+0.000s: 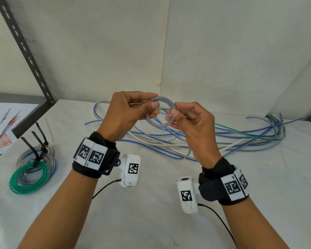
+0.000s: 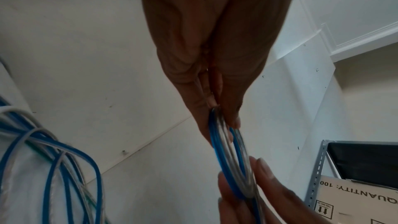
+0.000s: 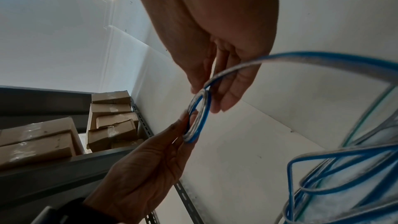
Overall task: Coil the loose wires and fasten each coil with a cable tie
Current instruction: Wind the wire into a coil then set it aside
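Nearest the camera in the head view, both forearms enter from the bottom edge, each with a black wrist strap carrying white marker blocks. At centre frame, raised above the white table (image 1: 151,203), the left hand (image 1: 122,115) pinches the left side of a small coil (image 1: 159,111) of clear, blue-striped wire between thumb and fingers, while the right hand (image 1: 192,123) pinches its right side, thumb pressed against the ring. The right wrist view shows the wire's free run (image 3: 301,59) leaving the coil past the right fingers. At lower left of the head view three finished coils (image 1: 32,169), one green and two clear, lie stacked on the table, each closed with a black cable tie (image 1: 36,155). Behind the hands, across the centre and right, the loose wires (image 1: 223,139) lie tangled: blue-striped, white and one green. At upper left a slotted grey shelf post (image 1: 23,49) slants against the pale wall.
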{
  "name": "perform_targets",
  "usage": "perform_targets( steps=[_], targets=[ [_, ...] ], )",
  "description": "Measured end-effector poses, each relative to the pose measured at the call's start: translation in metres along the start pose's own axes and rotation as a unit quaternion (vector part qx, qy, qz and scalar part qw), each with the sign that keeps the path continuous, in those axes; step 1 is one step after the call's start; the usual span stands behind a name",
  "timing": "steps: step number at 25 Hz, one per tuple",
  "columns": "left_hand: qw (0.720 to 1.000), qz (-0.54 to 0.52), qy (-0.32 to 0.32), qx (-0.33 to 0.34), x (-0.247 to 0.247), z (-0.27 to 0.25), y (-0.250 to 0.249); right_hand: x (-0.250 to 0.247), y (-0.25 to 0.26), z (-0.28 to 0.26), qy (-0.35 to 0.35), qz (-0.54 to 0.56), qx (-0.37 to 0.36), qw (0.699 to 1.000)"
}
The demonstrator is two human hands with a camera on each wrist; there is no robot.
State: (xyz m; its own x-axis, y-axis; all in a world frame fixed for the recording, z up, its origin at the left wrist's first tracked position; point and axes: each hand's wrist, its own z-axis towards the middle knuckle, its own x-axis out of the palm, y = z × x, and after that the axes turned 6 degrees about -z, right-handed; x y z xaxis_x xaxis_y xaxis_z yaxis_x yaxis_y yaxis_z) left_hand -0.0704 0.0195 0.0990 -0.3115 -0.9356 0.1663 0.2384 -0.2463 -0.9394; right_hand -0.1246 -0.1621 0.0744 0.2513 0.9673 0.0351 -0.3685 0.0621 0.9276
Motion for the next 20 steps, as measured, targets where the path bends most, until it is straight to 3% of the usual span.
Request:
perform_targets(
  steps=[12, 14, 18, 20],
  targets=[
    [0.999, -0.042, -0.028, 0.013, 0.007, 0.001, 0.007, 0.007, -0.005, -0.004, -0.047, 0.032, -0.013, 0.998],
    [0.998, -0.057, -0.006, -0.029, 0.007, 0.000, 0.004, 0.000, -0.004, 0.001, -0.033, 0.019, -0.025, 0.999],
    [0.963, -0.104, 0.098, -0.230, 0.011, -0.002, -0.005, -0.020, 0.002, 0.009, 0.102, -0.041, -0.039, 0.993],
    [0.964, -0.048, 0.135, -0.224, 0.017, -0.004, -0.003, -0.021, 0.003, 0.008, 0.139, -0.082, -0.054, 0.985]
  ],
)
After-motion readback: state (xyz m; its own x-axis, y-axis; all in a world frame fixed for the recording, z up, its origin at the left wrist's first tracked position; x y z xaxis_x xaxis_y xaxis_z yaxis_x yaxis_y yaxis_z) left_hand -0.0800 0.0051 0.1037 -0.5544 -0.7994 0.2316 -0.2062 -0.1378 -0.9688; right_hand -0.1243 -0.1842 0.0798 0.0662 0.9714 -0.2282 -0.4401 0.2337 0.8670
